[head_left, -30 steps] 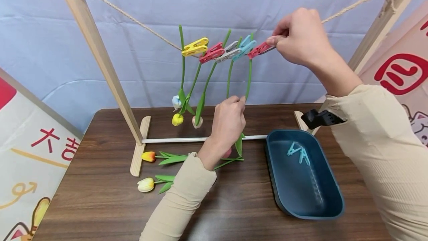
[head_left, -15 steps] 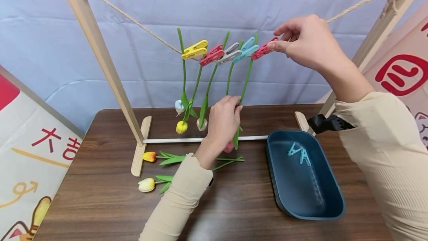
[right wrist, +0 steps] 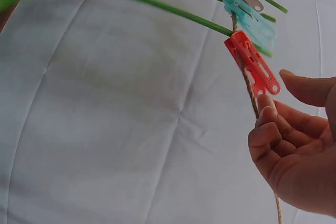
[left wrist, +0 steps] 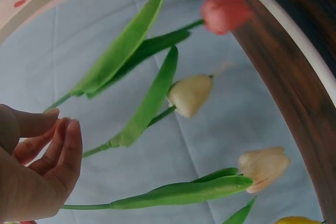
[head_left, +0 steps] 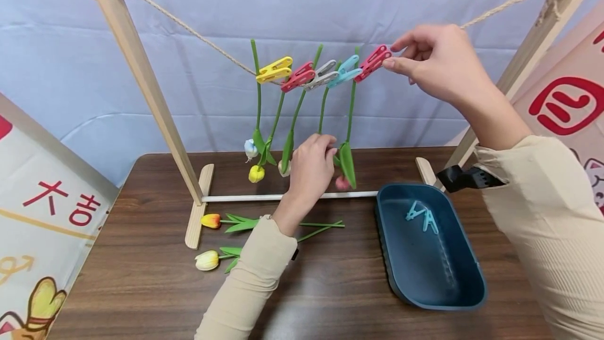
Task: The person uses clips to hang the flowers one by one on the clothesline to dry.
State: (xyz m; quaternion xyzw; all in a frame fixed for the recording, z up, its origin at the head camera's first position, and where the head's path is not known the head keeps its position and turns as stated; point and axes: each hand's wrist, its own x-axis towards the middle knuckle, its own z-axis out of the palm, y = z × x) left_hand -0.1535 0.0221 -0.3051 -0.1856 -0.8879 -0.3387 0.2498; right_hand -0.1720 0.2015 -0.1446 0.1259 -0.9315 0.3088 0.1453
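A pink-red tulip (left wrist: pixel 226 14) hangs head down from the rope, its stem held by the rightmost red clothespin (head_left: pixel 373 63). My right hand (head_left: pixel 436 62) is at the handle end of that clothespin; in the right wrist view its thumb stands apart from it and the fingertips are right by the handle. My left hand (head_left: pixel 311 164) is beside the hanging stems with nothing in its fingers, loosely bent. A cream tulip (left wrist: pixel 190 95) and a paler tulip (left wrist: pixel 264 169) hang nearby. Blue, grey, red and yellow clothespins (head_left: pixel 274 70) pin the other stems.
The rope (head_left: pixel 184 22) sags between two wooden posts (head_left: pixel 146 93) joined by a white rod (head_left: pixel 245 198). A dark blue bin (head_left: pixel 384 240) holds two light-blue clothespins (head_left: pixel 429 221). An orange tulip (head_left: pixel 210 221) and a white-yellow tulip (head_left: pixel 206 261) lie on the brown table.
My left hand has let go of the pink-red tulip's stem and moved left; the tulip swings free. My right fingers have loosened from the red clothespin, which now tilts up more.
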